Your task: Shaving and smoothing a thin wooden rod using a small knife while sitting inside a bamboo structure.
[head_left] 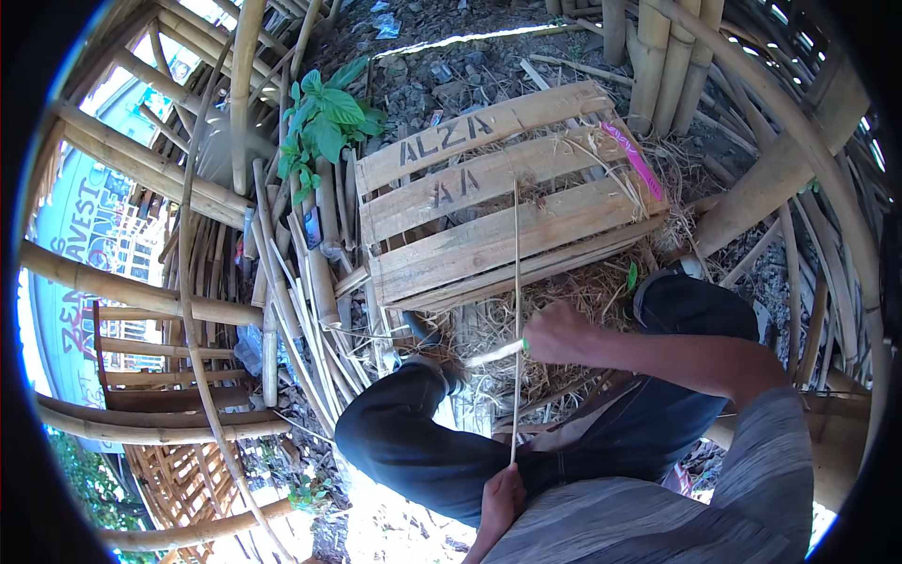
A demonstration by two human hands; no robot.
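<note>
A long thin bamboo stick point(516, 282) runs away from my lap, and its far end lies over the slatted wooden crate point(489, 221). My left hand point(503, 491) is closed round the near end of this stick, close to my waist. Farther along, my right hand point(559, 334) makes a fist beside the stick. From that fist a knife point(493, 356) points left across the stick, its pale blade smeared by motion and a bit of green showing at the fingers. My fingers hide most of its handle.
Dry straw and shavings point(573, 291) cover the ground between my feet and around the crate. A pink strip point(634, 160) hangs on the crate's right end. Bamboo poles point(141, 298) form a frame at left, with a leafy plant point(324, 117) behind. A thick post point(780, 183) slants in at right.
</note>
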